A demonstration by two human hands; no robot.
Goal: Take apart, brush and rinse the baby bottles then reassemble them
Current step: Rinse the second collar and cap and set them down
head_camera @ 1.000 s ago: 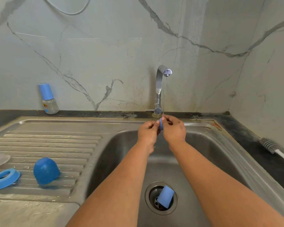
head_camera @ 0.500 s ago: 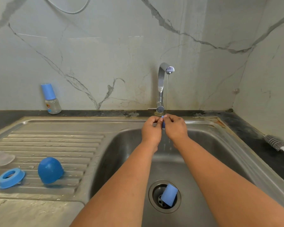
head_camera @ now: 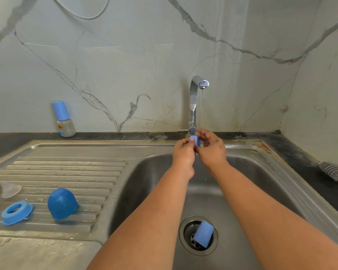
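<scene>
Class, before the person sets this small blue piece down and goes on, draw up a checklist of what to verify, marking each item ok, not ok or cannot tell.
1. Water running from the faucet: ok, a thin stream falls.
2. Small blue piece held firmly: ok, the left hand and right hand both pinch it.
3. Piece rinsed all over: cannot tell, the fingers hide much of it.
4. Drain clear: not ok, a light blue cap lies tilted in it.
5. Space on the drainboard: ok, bare ridges beside the blue dome cap and blue ring.
6. Bottle brush at hand: ok, on the right counter.
</scene>
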